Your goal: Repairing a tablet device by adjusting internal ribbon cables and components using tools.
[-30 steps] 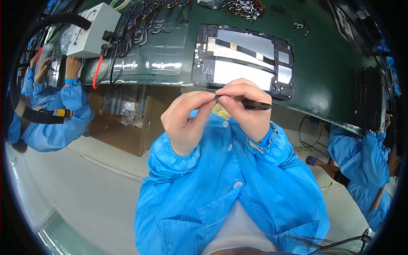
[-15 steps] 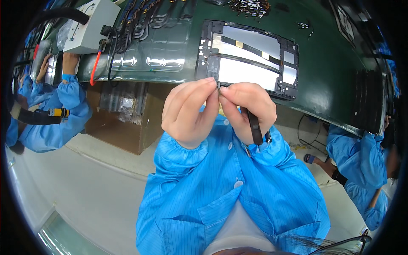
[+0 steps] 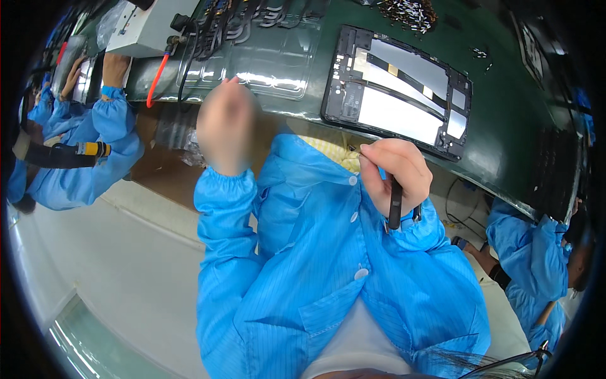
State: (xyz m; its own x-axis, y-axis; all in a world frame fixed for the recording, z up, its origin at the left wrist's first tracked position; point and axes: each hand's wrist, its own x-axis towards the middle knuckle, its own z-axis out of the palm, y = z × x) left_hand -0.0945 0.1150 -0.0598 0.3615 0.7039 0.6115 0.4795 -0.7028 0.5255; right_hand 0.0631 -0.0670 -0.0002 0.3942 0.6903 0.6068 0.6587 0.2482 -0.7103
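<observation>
My right hand (image 3: 396, 174) is closed around a thin black tool (image 3: 395, 203) that points down toward my sleeve, held just below the front edge of the green bench. An open tablet frame (image 3: 396, 93) with silver plates and flat ribbon cables lies on the green mat right above that hand. My left hand (image 3: 226, 125) is blurred by motion, raised near the bench edge to the left of the frame. I cannot make out anything in it or how its fingers are set. Both sleeves are bright blue.
A grey-white box (image 3: 148, 26) with a red cable (image 3: 156, 81) sits at the back left beside dark cables. Small metal parts (image 3: 410, 11) lie in a pile at the back. Co-workers in blue coats sit at the left (image 3: 95, 151) and right (image 3: 536, 259).
My two hands were pressed together in front of the tablet frame. The left hand has swung away to the left, and the right hand stays with the black tool.
</observation>
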